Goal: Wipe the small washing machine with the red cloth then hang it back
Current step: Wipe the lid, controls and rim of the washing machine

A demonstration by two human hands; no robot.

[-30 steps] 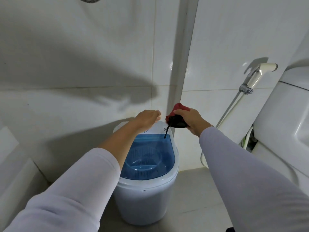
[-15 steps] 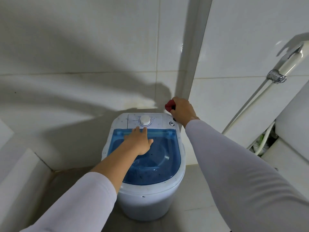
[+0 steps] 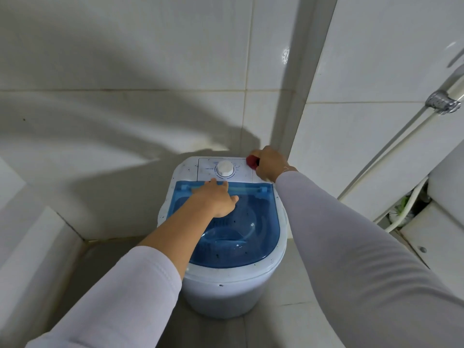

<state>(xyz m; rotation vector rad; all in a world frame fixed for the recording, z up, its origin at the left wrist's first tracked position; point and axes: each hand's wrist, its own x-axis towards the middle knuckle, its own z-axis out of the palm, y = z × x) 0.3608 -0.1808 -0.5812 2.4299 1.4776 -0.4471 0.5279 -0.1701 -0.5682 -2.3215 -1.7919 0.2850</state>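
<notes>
A small white washing machine (image 3: 226,292) with a see-through blue lid (image 3: 251,237) stands on the floor against the tiled wall. A white dial (image 3: 225,168) sits on its rear control panel. My left hand (image 3: 218,199) lies flat on the lid near the hinge, fingers spread, holding nothing. My right hand (image 3: 268,163) is closed around the bunched red cloth (image 3: 251,161) and presses it on the panel's right rear corner. Most of the cloth is hidden in my fist.
White tiled walls meet in a corner behind the machine. A spray hose with a chrome fitting (image 3: 442,102) runs down the right wall. A toilet (image 3: 447,197) stands at the right edge. A low white ledge (image 3: 32,242) rises at left.
My left hand came off the control panel and settled flat on the blue lid. My right hand brought the cloth down from the air onto the panel's right rear corner. The view tilted downward.
</notes>
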